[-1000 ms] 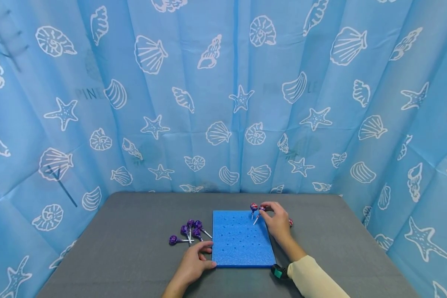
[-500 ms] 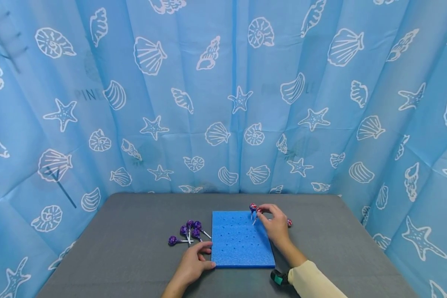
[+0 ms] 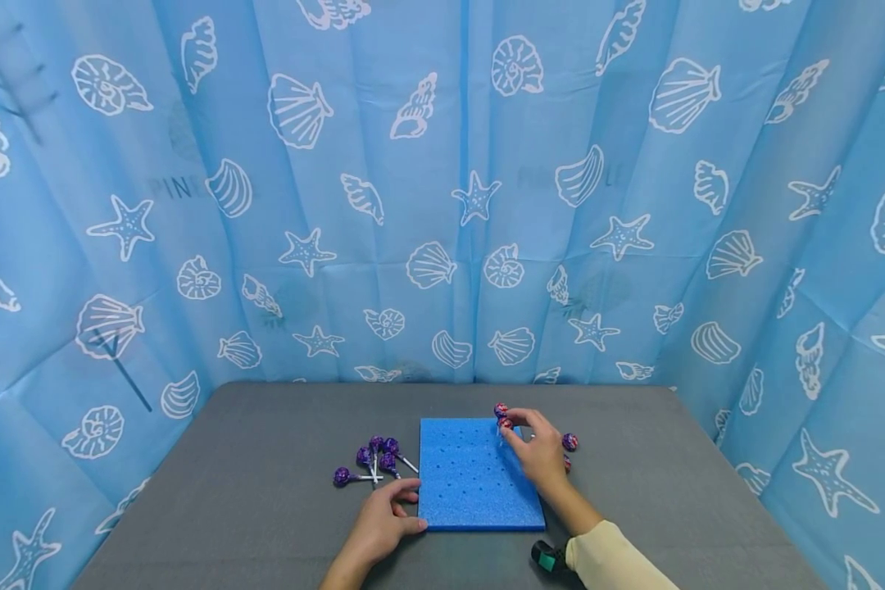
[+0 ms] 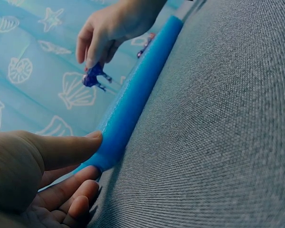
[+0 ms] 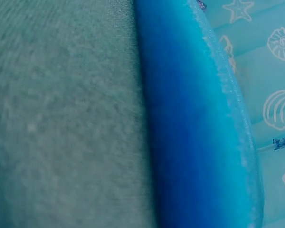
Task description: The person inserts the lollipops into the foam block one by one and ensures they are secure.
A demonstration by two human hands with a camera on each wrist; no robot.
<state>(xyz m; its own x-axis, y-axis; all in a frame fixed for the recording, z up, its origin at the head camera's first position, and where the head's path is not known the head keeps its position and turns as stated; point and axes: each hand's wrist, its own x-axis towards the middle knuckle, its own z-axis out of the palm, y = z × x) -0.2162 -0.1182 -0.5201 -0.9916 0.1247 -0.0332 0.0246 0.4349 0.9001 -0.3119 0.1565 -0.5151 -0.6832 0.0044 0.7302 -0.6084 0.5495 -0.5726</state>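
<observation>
Low in the centre of the head view, all eyes are on the blue foam board (image 3: 479, 512), flat on the grey desk (image 3: 265, 492) and dotted with small holes! Over its upper right corner comes the right hand (image 3: 542, 455), its grip closed in a neat pinch, thumb and fingertips on the head of a red-and-blue lollipop (image 3: 505, 424). Taking it by the head presumably leaves the stick free to point down at the foam; whether the tip has entered a hole, I can't tell. Just behind it, another lollipop (image 3: 501, 408) stands at the board's top edge, probably planted there. Now to the lower middle: the left hand (image 3: 386, 518) lies along the board's lower left edge, thumb at the corner, fingers gently bent, its grip loosely spread and touching the foam without clasping it, most likely to keep the board from sliding. And look at the arms: both reach up from the bottom of the frame, the right slanting in leftward, wrist raised, fingers angled down. Left of the board, five purple lollipops (image 3: 365, 456) lie in a loose cluster; right of the hand, spare red lollipops (image 3: 569, 442) wait, one partly hidden, perhaps sorted by colour for easy reach.
</observation>
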